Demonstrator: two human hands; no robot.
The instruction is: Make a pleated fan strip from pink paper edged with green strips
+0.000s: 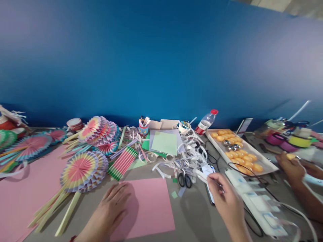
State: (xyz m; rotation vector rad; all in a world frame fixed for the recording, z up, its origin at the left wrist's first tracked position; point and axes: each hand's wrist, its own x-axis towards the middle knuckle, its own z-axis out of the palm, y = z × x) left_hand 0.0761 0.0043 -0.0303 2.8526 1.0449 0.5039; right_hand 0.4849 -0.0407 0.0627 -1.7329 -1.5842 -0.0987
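My left hand [112,208] lies flat, fingers stretched, on the left part of a pink paper sheet [151,208]. My right hand [224,198] is raised at the right, its fingers closed on the end of a white strip [201,175]. Below and behind that hand lies a phone [211,195], partly covered. Black-handled scissors [184,180] rest between my hands, their blades among curled white paper strips [188,153]. Green-and-pink folded paper [123,163] sits just beyond my left hand.
Pleated paper fans [80,173] and larger pink sheets [40,181] spread leftward. Stacked coloured paper [165,143], a pen cup [143,127] and a bottle [207,121] stand along the blue wall. Rightward are a tray of orange balls [262,168], a power strip [254,201] and another person's hands [292,169].
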